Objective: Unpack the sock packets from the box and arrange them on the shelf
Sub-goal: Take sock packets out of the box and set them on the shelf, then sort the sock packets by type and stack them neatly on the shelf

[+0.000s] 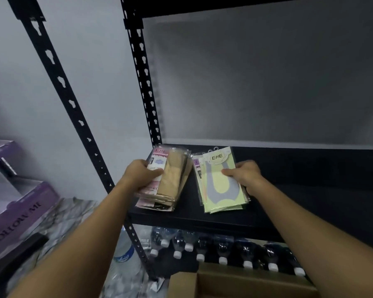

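Note:
Two stacks of sock packets lie on the black shelf board [299, 168]. The left stack [172, 183] shows beige socks with pink card. My left hand [140, 173] grips it from its left side, thumb on top. The right stack [221, 186] has pale green card with grey socks and an "ENE" label. My right hand [244, 173] holds it from its right side, thumb pressed on the top packet. The open cardboard box [241, 282] sits below at the bottom edge, its inside mostly out of view.
Black slotted uprights [144, 82] frame the shelf on the left. Several capped water bottles [222, 248] lie on the lower level. A purple box [15, 211] rests on a marbled surface at the left. The shelf board extends to the right of the stacks.

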Demonstrator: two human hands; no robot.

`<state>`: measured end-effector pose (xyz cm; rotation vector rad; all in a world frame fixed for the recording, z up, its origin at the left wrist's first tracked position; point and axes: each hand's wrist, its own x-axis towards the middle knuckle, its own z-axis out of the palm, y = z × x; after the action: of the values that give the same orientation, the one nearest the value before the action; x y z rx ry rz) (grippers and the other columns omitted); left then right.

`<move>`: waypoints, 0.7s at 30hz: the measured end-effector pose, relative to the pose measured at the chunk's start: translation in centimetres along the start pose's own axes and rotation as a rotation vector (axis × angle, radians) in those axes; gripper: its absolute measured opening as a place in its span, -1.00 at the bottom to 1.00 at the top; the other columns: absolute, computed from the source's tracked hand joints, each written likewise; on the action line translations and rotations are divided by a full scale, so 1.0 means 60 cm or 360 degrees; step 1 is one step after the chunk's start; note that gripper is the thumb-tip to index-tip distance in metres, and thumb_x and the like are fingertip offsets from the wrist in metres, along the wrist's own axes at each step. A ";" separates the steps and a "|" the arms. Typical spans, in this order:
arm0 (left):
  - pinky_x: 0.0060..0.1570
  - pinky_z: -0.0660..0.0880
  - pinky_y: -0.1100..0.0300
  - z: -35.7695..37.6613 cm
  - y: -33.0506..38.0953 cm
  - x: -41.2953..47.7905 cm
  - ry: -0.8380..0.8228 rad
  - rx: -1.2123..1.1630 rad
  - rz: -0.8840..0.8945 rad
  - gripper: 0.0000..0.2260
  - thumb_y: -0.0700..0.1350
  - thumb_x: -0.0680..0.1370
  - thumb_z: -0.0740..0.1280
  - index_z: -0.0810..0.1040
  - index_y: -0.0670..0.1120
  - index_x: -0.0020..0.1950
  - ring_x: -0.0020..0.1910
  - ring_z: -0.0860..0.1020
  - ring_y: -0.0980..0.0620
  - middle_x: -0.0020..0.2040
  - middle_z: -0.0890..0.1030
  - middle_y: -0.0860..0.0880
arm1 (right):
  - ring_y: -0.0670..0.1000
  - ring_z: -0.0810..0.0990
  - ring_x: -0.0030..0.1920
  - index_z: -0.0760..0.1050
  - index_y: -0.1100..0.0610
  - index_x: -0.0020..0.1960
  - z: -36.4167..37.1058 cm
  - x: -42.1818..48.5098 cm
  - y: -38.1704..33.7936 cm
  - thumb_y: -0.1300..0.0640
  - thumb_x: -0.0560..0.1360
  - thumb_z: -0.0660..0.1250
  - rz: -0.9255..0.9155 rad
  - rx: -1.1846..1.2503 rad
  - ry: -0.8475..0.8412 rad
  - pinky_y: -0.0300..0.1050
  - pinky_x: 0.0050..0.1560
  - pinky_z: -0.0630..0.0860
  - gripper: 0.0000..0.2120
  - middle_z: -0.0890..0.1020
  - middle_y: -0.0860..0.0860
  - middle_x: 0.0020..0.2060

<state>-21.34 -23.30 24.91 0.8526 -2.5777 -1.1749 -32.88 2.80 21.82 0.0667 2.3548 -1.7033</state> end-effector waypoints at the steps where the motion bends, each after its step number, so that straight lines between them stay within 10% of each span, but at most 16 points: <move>1: -0.45 0.41 0.23 0.004 -0.002 0.000 -0.0021 0.0056 -0.0023 -0.78 -0.01 0.49 0.45 0.55 -0.14 -0.06 -0.39 0.55 0.03 -0.30 0.59 -0.04 | 0.11 0.66 -0.16 0.55 0.29 0.00 0.004 0.001 0.004 0.18 0.31 0.56 -0.0006 -0.0059 0.0004 -0.05 -0.16 0.62 -0.65 0.67 0.16 -0.08; 21: 0.34 0.28 -0.16 0.023 -0.012 -0.143 0.0537 0.0109 0.0398 -0.63 0.05 0.54 0.34 0.45 0.00 0.33 0.35 0.36 -0.08 0.29 0.48 -0.04 | 0.09 0.48 0.24 0.43 0.17 0.32 -0.033 -0.095 0.040 -0.02 0.41 0.44 -0.0370 -0.0437 0.0172 0.02 0.23 0.48 -0.45 0.54 0.10 0.19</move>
<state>-14.51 -17.91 24.05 0.6513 -2.3712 -0.8007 -27.25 5.99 21.39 -0.1728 2.7466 -1.4827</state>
